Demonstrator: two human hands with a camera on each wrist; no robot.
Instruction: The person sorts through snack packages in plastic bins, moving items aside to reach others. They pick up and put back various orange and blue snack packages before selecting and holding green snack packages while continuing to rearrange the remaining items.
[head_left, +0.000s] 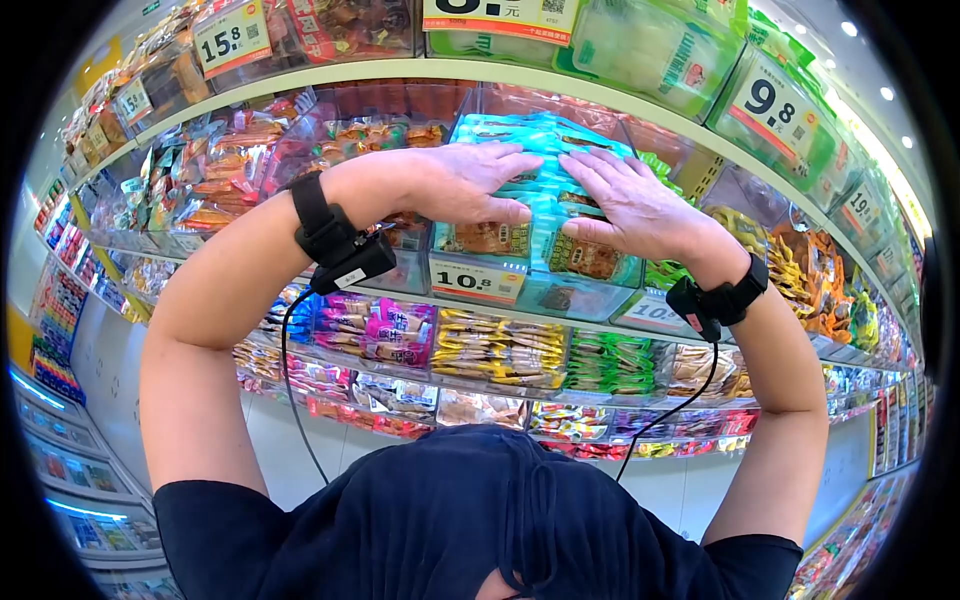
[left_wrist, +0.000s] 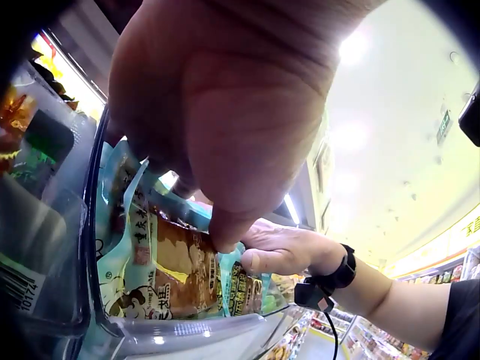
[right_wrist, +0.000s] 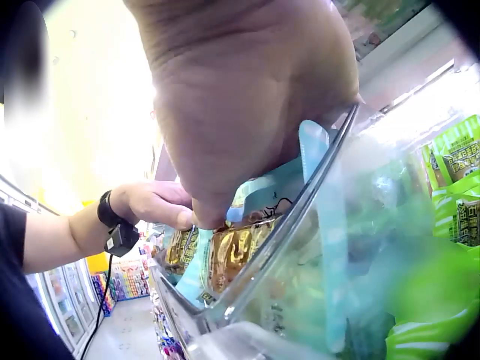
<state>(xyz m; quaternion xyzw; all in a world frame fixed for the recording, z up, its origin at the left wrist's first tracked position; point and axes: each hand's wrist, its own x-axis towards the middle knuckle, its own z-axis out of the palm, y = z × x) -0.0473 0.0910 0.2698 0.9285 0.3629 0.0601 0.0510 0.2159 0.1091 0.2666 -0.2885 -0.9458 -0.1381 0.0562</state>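
Note:
Teal packets of brown snack food (head_left: 490, 240) stand in rows inside a clear plastic bin (head_left: 575, 297) on a store shelf. My left hand (head_left: 470, 182) lies palm down over the left row, fingers extended across the packet tops. Over the right row is my right hand (head_left: 635, 205), its fingers also straight and slightly spread. In the left wrist view, the left thumb touches the upper edge of the teal packets (left_wrist: 180, 262). The right wrist view has the right thumb at the top of a packet (right_wrist: 236, 251), close behind the bin's clear wall.
A price tag reading 10.8 (head_left: 475, 282) is on the bin's front. To the right are green packets (right_wrist: 457, 187); orange packets (head_left: 240, 165) fill bins at left. A white shelf edge (head_left: 350, 70) runs above, and yellow packets (head_left: 500, 348) sit on the shelf below.

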